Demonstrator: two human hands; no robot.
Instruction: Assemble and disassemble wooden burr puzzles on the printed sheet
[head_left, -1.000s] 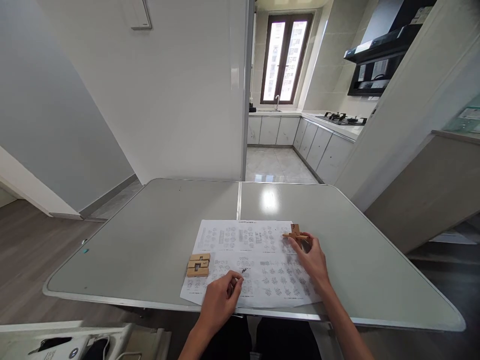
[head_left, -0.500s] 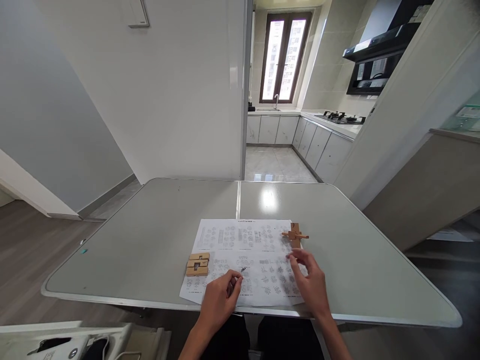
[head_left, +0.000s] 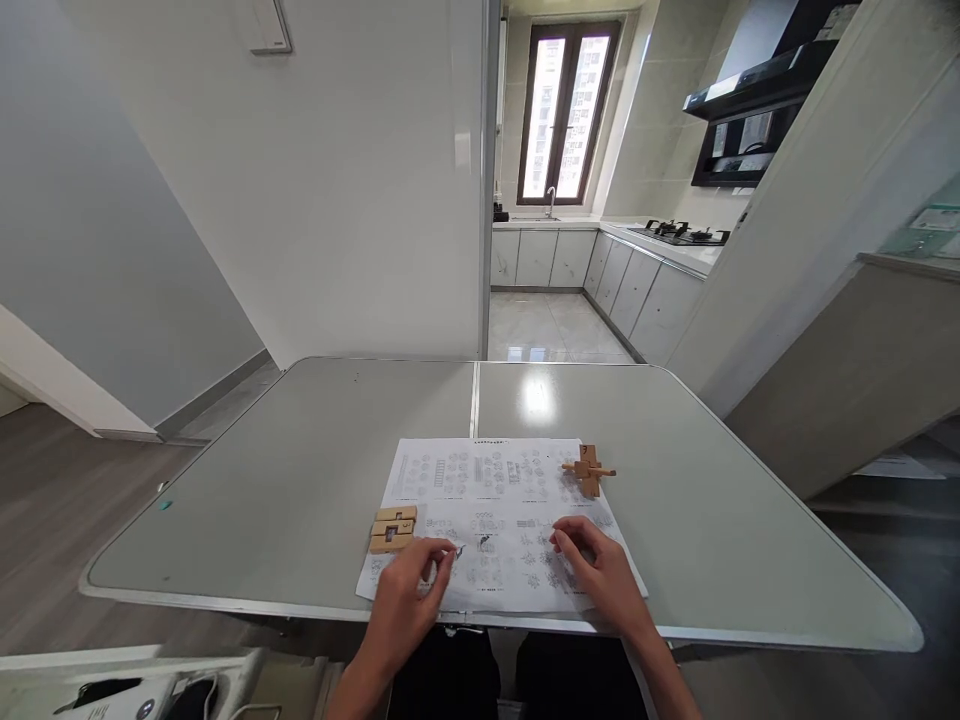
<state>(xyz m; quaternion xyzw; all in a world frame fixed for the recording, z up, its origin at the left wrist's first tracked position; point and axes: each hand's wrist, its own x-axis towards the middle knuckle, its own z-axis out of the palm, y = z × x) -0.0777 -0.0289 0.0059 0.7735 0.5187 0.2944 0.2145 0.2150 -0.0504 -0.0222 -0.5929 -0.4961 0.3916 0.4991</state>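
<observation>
My left hand [head_left: 409,590] hovers over the near left part of a printed paper sheet [head_left: 480,590]. Its thumb and index tips come together in a loop, and no object shows between them. Just beyond its knuckles, three notched wooden puzzle blocks [head_left: 392,530] lie side by side at the sheet's left edge. My right hand [head_left: 596,570] is over the sheet's right half, fingers loosely curled, thumb and index slightly apart with nothing visible in them. Past it, some wooden pieces joined crosswise [head_left: 590,470] rest at the sheet's far right corner, apart from the hand.
The sheet lies at the near edge of a grey table [head_left: 262,490] with a metal rim. A small teal object [head_left: 166,505] sits near the table's left edge. Below at left stands a white open container [head_left: 225,680] with items in it. A kitchen lies beyond the table.
My left hand has moved left, closer to the three blocks. My right hand has drawn back and left, away from the crossed wooden pieces, which stay put.
</observation>
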